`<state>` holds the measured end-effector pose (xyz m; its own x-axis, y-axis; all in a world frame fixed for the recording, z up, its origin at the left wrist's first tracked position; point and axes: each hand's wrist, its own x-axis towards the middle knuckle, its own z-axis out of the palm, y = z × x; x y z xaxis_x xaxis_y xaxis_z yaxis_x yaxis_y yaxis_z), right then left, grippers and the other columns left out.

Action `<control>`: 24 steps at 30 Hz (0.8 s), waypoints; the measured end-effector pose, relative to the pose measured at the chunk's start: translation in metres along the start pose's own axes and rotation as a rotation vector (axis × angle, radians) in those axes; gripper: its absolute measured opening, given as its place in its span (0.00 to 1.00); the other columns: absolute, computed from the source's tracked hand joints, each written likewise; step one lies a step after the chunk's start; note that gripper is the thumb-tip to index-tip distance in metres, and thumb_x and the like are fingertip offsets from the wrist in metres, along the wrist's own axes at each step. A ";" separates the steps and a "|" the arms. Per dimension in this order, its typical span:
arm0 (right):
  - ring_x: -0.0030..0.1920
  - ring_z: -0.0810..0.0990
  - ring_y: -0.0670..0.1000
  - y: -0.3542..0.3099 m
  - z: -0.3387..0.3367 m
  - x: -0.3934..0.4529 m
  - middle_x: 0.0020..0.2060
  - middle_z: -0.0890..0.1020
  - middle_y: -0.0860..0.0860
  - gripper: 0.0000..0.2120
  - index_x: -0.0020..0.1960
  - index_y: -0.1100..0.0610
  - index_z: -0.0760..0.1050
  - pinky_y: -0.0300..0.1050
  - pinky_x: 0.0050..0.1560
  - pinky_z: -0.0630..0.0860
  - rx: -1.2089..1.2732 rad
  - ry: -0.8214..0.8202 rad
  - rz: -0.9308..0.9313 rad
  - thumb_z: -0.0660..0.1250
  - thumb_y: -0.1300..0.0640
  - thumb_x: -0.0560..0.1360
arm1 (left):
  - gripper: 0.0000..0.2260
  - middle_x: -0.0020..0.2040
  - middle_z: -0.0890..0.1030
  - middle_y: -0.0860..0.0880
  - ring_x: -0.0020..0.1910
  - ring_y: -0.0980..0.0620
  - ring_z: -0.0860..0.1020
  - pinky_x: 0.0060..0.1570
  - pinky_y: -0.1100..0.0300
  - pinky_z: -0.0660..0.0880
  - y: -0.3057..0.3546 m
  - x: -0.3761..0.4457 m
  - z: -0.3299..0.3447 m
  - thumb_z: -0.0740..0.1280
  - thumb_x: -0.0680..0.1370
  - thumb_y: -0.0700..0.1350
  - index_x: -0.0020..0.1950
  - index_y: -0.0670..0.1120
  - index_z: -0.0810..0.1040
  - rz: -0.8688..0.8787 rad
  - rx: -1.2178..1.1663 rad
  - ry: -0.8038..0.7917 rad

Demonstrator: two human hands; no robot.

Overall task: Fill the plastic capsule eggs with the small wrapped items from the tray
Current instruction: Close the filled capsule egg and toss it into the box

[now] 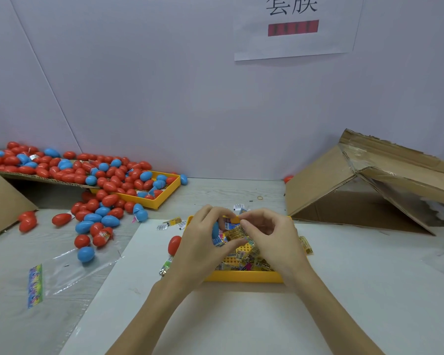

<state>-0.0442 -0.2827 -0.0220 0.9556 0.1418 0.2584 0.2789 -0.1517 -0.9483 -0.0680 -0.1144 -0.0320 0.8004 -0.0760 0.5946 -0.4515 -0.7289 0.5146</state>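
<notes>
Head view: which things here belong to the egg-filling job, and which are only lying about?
Belong to the job:
- blue egg half in the left hand
- yellow wrapped item pinched by the right hand
- yellow tray of wrapped items
- red egg beside it
- egg pile

Lying about:
- cardboard box
- clear plastic bag
- rubber band

A white paper sign (296, 26) on the wall reads "套膜", top cut off, above a blurred red bar.
</notes>
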 end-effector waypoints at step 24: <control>0.50 0.86 0.50 -0.011 -0.003 -0.002 0.48 0.88 0.54 0.17 0.51 0.59 0.87 0.42 0.52 0.83 0.574 -0.246 0.403 0.74 0.46 0.73 | 0.12 0.43 0.85 0.52 0.47 0.55 0.82 0.46 0.64 0.81 0.016 0.000 -0.005 0.75 0.69 0.57 0.48 0.53 0.87 -0.491 -0.613 0.084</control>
<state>-0.0483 -0.2843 -0.0116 0.9054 0.4086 -0.1151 -0.2474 0.2876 -0.9253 -0.0772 -0.1229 -0.0206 0.9431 0.2269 0.2432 -0.2104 -0.1592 0.9646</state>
